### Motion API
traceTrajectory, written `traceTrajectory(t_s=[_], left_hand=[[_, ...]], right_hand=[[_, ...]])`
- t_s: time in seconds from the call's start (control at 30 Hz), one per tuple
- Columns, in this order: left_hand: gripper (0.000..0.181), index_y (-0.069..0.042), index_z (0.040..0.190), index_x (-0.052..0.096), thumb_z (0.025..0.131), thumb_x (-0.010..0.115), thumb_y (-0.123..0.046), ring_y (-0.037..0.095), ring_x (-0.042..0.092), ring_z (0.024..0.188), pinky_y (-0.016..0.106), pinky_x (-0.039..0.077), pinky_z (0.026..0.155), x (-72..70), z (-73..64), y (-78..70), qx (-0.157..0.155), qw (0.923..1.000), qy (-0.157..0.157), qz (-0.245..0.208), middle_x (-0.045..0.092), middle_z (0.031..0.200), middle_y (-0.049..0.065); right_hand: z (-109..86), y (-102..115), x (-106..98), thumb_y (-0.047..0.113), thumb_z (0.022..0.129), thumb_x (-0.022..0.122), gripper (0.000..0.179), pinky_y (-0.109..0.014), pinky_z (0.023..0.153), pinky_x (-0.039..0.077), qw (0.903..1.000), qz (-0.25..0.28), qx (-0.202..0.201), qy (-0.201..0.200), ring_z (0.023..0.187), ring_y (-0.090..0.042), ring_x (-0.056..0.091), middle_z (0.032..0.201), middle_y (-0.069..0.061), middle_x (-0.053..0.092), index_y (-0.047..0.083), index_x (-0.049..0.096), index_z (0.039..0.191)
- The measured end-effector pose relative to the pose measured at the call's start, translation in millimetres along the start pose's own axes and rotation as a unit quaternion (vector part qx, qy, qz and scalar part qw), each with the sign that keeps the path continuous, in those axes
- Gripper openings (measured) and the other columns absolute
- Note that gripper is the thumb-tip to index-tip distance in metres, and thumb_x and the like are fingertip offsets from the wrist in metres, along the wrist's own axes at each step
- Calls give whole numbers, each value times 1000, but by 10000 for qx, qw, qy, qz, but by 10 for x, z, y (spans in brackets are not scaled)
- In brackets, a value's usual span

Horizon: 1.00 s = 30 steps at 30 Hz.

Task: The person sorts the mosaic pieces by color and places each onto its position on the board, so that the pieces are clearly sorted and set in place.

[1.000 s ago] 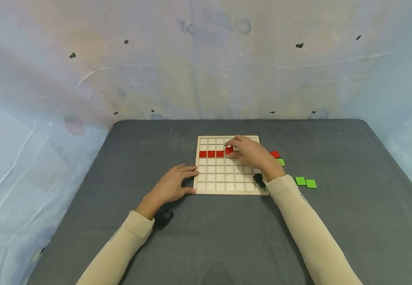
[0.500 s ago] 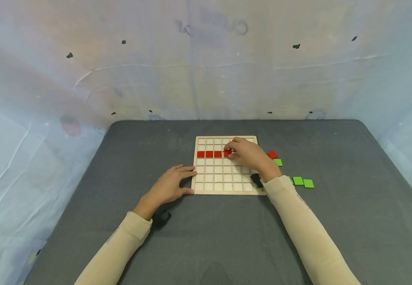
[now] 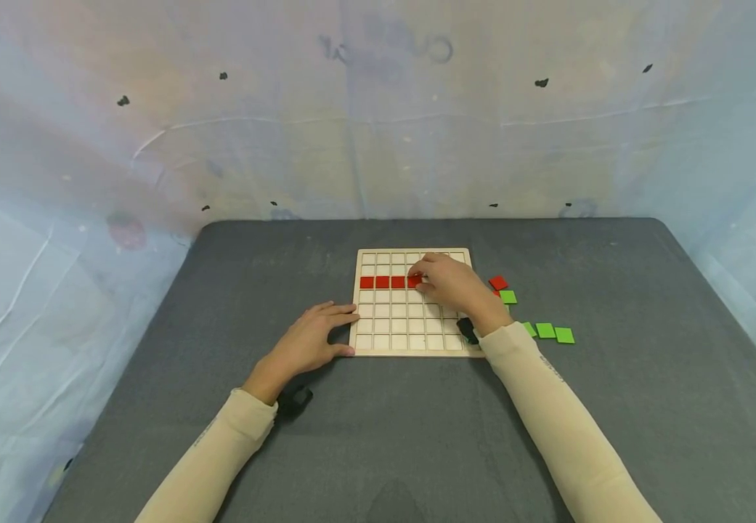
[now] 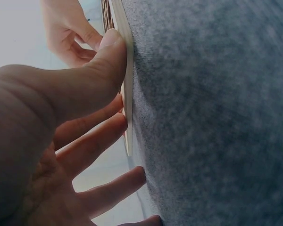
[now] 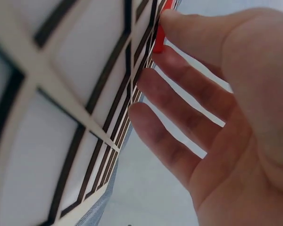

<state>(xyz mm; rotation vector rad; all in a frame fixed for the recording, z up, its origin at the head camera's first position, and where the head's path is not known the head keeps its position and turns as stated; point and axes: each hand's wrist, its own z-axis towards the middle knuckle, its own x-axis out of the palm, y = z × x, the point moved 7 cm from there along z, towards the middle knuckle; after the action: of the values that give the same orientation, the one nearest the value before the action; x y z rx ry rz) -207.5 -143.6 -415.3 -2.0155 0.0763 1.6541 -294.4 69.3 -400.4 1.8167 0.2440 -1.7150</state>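
Lower than a second ago, a red tile (image 3: 414, 282) pinched by the right hand (image 3: 447, 281) could jam if tilted, left hand (image 3: 310, 340) spread against the board (image 3: 398, 311) at eight o'clock.

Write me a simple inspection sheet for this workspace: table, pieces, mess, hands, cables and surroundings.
Surface: dark gray table.
Board: pale, gridded, flat on the table.
Row: three red tiles side by side, starting at the board's left column.
Loose pieces: loose red tiles and green tiles, right of the board.
Clutter: nothing seen.
Left hand: thumb and some fingers touch the board's left side.
Right hand: pinches another red tile at the row's right end; whether seated, cannot tell.
Cables: nothing seen.
Surroundings: pale, spotted cloth behind and at the sides.
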Motion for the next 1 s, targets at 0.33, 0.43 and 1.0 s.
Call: traceTrajectory(t_s=[0.33, 0.43, 1.0], left_hand=[[67, -18, 144, 56, 83, 80, -36, 38, 34, 148, 61, 30, 118, -2, -7, 8, 50, 10000, -51, 16, 45, 156, 1], [67, -18, 144, 56, 84, 79, -36, 38, 34, 148, 60, 30, 118, 0, 0, 5, 51, 10000, -42, 16, 45, 156, 1], [67, -18, 144, 55, 84, 79, -37, 37, 34, 148, 59, 31, 118, -7, 3, 10, 82, 10000, -43, 23, 44, 157, 1]], right_hand=[[-4, 22, 2, 16, 97, 67, 27, -38, 91, 55, 10000, 34, -78, -14, 106, -22, 63, 121, -5, 66, 14, 69, 123], [-12, 15, -3, 16, 97, 66, 27, -38, 91, 55, 10000, 44, -55, -1, 106, -22, 62, 122, -5, 65, 14, 69, 124], [-91, -42, -72, 18, 98, 64, 27, -42, 88, 56, 9996, 240, 112, -29, 106, -24, 64, 124, -6, 63, 14, 69, 124]])
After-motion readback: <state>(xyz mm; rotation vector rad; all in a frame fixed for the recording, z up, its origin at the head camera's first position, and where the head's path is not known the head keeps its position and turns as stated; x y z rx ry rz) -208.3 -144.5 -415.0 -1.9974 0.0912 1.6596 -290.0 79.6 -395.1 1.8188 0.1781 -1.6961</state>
